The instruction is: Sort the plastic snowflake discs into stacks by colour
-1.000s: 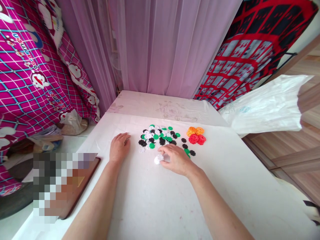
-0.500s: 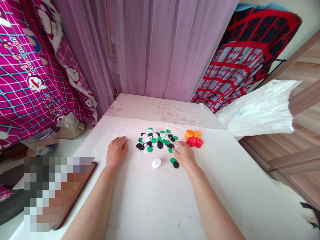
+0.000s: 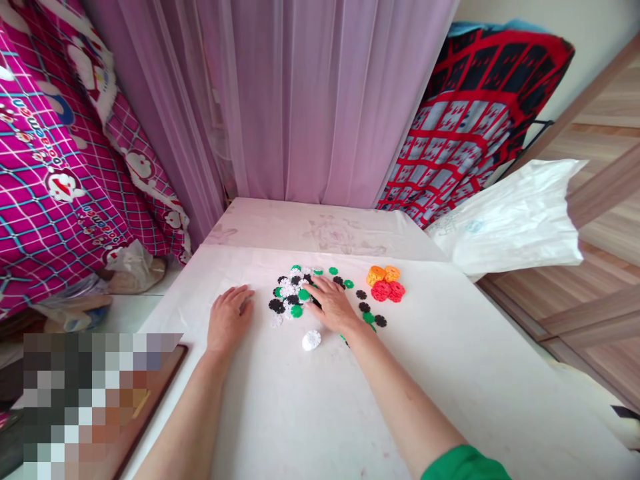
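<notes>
My right hand lies over the right side of a loose pile of plastic snowflake discs in black, green and white, its fingers stretched out and hiding part of the pile. My left hand rests flat on the table left of the pile, fingers extended, holding nothing. A small stack of white discs stands in front of the pile, between my two hands. Several black and green discs lie scattered to the right of my right hand. Farther right sit orange disc stacks and red disc stacks.
The white table carries everything. A blurred, pixelated brown-edged object lies at its left edge. A white plastic bag hangs by the right edge. Purple curtains stand behind the table, with a pink patterned cloth at left.
My right hand has moved left onto the pile. Black and green discs now lie spread out to its right. My left hand stays by the pile, and the view has shifted slightly.
</notes>
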`<state>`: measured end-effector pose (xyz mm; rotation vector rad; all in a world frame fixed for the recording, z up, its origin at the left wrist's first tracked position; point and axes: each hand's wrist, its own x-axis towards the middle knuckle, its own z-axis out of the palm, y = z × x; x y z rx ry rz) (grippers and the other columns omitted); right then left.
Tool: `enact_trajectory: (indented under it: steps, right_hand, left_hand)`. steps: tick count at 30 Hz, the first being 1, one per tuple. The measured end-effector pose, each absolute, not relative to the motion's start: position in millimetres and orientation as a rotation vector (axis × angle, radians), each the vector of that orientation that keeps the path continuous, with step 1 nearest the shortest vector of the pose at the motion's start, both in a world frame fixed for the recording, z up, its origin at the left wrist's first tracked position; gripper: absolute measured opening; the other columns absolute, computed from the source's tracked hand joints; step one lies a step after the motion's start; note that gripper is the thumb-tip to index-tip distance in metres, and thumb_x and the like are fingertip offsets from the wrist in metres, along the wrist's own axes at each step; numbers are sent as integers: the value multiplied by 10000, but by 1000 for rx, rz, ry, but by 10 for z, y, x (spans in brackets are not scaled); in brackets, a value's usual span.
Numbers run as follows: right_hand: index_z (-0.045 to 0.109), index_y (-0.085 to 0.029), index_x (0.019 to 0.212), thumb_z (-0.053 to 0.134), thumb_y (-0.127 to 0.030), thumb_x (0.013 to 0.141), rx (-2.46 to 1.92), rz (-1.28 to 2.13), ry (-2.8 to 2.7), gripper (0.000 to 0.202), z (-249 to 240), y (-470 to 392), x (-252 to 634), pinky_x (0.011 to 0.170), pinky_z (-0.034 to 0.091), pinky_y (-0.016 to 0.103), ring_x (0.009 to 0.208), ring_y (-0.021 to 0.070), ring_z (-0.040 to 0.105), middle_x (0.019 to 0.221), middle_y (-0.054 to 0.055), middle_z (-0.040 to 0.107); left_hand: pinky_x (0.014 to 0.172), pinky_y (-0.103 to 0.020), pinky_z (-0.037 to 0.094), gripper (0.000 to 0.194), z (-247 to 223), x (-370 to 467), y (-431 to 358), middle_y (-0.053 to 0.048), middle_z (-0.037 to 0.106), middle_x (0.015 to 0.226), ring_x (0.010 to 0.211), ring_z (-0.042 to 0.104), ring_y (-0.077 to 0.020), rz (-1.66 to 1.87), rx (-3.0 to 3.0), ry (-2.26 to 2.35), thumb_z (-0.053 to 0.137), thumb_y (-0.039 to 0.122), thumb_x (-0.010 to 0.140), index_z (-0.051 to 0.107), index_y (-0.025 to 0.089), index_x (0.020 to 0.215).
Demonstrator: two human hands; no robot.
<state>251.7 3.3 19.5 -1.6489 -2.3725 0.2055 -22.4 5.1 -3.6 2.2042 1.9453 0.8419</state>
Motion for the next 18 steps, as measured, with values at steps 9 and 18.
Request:
enact_trajectory:
  steps: [9,18]
  right_hand:
    - [727,-279,1106,581,-229,891,-1464,32,-2087,264,-42,-377,2790,1097,384,496,1286,253,532,1304,52,661]
    - [698,-231,925,642,-191,805,-1559,-19,-1835,139,52,-477,2726,912,422,376,1023,227,610,1058,30,742]
  left_hand:
    - [1068,-492,455,344,-66,-244,79,-71,707,1249,1236,590,-295,880,2221,1926,449,307,887,731,236,1070]
    - [1061,-493,458,352,-54,-235,92,-88,703,1255,1227,598,-289,873,2227,1932,428,294,891,726,216,1062]
